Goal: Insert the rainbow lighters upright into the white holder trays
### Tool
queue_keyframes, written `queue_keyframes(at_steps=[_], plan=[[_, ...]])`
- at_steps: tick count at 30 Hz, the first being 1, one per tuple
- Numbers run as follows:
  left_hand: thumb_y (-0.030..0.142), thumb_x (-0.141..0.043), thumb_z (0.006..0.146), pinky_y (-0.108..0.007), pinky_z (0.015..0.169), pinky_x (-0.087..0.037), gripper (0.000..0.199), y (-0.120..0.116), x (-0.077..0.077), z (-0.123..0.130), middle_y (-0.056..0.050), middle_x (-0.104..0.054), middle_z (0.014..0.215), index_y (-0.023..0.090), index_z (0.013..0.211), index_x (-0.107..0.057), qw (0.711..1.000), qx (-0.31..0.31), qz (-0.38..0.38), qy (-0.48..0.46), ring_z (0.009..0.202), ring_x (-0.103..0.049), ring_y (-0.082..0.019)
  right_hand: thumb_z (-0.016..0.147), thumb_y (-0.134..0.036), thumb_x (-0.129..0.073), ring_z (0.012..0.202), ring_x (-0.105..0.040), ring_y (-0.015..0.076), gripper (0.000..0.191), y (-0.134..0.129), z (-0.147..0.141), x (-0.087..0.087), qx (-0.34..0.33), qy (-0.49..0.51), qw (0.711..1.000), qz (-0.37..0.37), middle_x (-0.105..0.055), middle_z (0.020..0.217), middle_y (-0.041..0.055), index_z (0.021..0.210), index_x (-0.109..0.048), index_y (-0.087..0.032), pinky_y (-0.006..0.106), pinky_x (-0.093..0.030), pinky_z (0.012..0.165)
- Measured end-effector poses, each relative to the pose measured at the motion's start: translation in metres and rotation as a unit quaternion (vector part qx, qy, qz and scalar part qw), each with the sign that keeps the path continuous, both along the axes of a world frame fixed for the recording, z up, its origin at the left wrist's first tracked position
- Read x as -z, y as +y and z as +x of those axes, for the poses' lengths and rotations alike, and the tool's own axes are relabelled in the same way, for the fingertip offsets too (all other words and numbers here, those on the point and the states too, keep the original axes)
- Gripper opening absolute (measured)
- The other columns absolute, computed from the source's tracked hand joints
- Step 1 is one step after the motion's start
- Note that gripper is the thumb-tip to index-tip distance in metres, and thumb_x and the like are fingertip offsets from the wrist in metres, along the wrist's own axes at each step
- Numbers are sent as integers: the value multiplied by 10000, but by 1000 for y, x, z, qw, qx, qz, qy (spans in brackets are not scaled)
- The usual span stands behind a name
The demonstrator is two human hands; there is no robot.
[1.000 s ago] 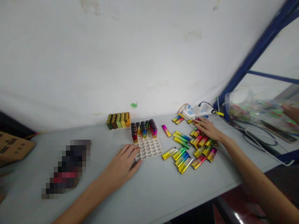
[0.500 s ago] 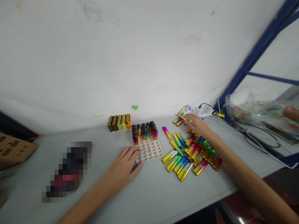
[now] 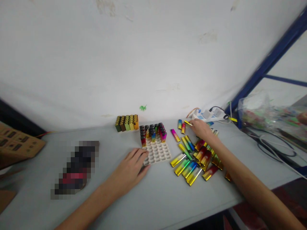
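My left hand [image 3: 135,163] grips the near left corner of a white tray [image 3: 157,154] with round holes, fingers over its edge and thumb along the front. Several shiny lighters [image 3: 153,135] with dark tops stand upright in its far rows; the near rows of holes are bare. At the far side of a loose pile, my right hand [image 3: 200,128] is closed, fingertips pinching a yellow lighter [image 3: 187,122]. Many colourful metallic lighters [image 3: 192,172] lie flat in that pile, partly hidden under my right forearm. A pink and yellow lighter [image 3: 175,135] lies between tray and pile.
A block of green, brown and yellow lighters [image 3: 127,124] stands behind the tray near the wall. A white power strip [image 3: 211,114] with cables sits at the back right. Further right are a blue metal frame [image 3: 266,64] and plastic bags [image 3: 254,108]. A cardboard box [image 3: 21,145] is at the left.
The view has shifted slightly, so everything appears a little further right. My right hand still pinches a yellow lighter, now beside a blue one and a red one. My left hand stays on the tray.
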State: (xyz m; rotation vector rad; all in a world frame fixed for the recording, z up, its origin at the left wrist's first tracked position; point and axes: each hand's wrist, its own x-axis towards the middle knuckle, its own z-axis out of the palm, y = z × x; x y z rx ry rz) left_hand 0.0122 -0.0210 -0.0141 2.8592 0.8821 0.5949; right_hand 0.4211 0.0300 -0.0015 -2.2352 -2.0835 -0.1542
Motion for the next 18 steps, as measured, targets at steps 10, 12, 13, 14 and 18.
queue_keyframes(at_steps=[10, 12, 13, 14, 18], plan=[[256, -594, 995, -505, 1033, -549, 290, -1, -3, 1, -125, -653, 1237, 154, 1267, -584, 1000, -2, -11, 7, 1189, -577, -300, 1000, -526, -533, 627, -561, 135, 432, -32, -51, -62, -166, 442, 881, 26, -606, 760, -5, 1264, -611, -193, 259, -487, 599], [260, -588, 998, -504, 1029, -552, 285, -1, -2, 1, -125, -654, 1237, 160, 1264, -583, 1000, -3, -11, 8, 1187, -581, -299, 957, -545, -610, 576, -494, 113, 389, -37, -69, -73, -181, 483, 857, 15, -529, 661, -33, 1074, -680, -181, 238, -426, 535], [261, -587, 999, -504, 1030, -552, 283, -1, -2, 1, -124, -653, 1239, 163, 1264, -583, 1000, -4, -12, 8, 1189, -582, -298, 939, -546, -640, 548, -455, 105, 380, -39, -77, -78, -184, 499, 847, 10, -490, 620, -46, 1010, -697, -176, 233, -386, 503], [261, -585, 1000, -504, 1033, -551, 283, -1, -2, 1, -123, -652, 1240, 166, 1266, -581, 1000, -5, -12, 7, 1192, -583, -298, 922, -539, -668, 528, -423, 98, 371, -41, -85, -83, -188, 513, 838, 3, -465, 591, -53, 972, -712, -173, 233, -351, 481], [250, -593, 996, -492, 1041, -546, 286, -1, -1, 0, -113, -649, 1240, 183, 1274, -576, 1000, -3, -14, -4, 1198, -581, -293, 861, -473, -767, 540, -445, 101, 332, -51, -110, -93, -217, 573, 790, -35, -562, 634, -28, 1008, -750, -176, 252, -361, 492]])
